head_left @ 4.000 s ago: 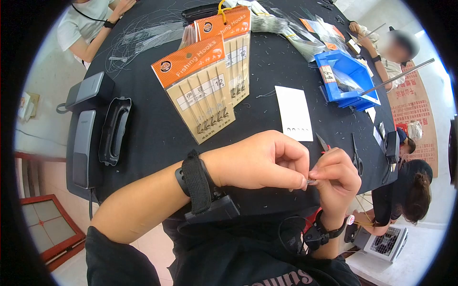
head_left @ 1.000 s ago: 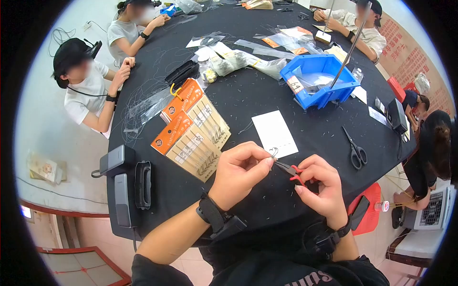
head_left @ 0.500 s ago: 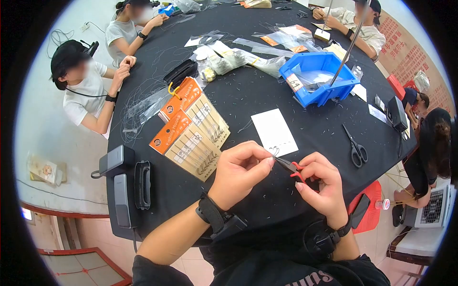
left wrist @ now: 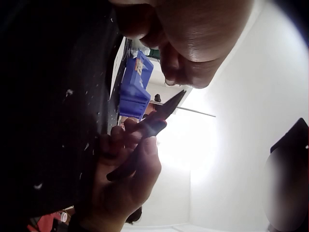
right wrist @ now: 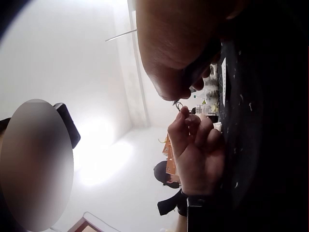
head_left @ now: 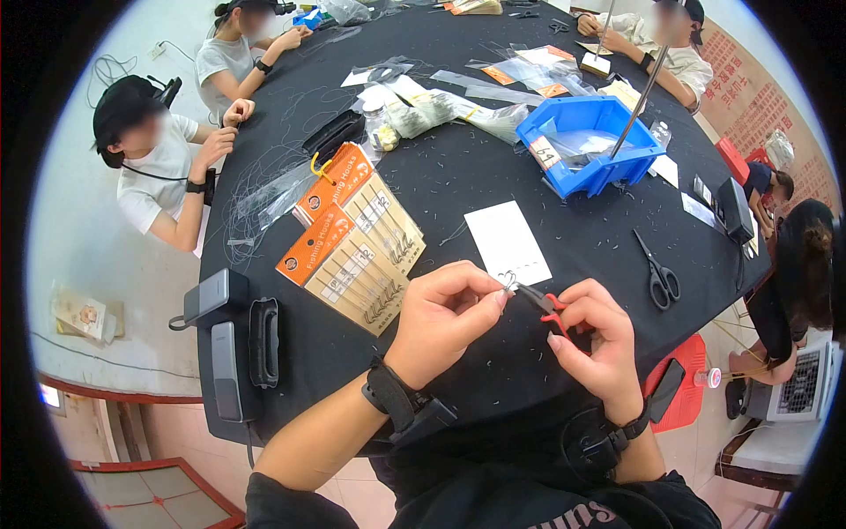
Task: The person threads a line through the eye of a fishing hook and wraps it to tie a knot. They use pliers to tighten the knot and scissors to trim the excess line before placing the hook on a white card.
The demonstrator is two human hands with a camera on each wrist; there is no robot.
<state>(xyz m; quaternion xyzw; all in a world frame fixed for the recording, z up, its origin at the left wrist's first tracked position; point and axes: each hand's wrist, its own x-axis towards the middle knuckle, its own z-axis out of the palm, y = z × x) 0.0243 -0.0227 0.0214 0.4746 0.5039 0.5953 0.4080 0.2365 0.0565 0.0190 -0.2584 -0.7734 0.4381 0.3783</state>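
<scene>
Red-handled, pointed metal hand tool (head_left: 535,297) has edged R vs half a sec ago, tips now just off the L hand (head_left: 451,310)'s pinch. Thumb & index tips there press together, no real gap, on small dark bent-wire hooks (head_left: 508,279), held up in the air, seen against the near edge of the white rectangular card (head_left: 495,236). Hooks prob. v. light, stiff, a bit slippery, sharp; best hold = the shank, b/w finger pads, clear of the points. R hand (head_left: 597,328) has fingers curled round the tool's handles; tool prob. rigid, fairly light, best held well back from its tips. Farther out: black-handled scissors (head_left: 661,282) nr the R edge of the black-clothed table (head_left: 604,251); orange-topped tan hook packets (head_left: 339,275) off card's L edge; blue plastic bin (head_left: 564,181) past its far R corner.
</scene>
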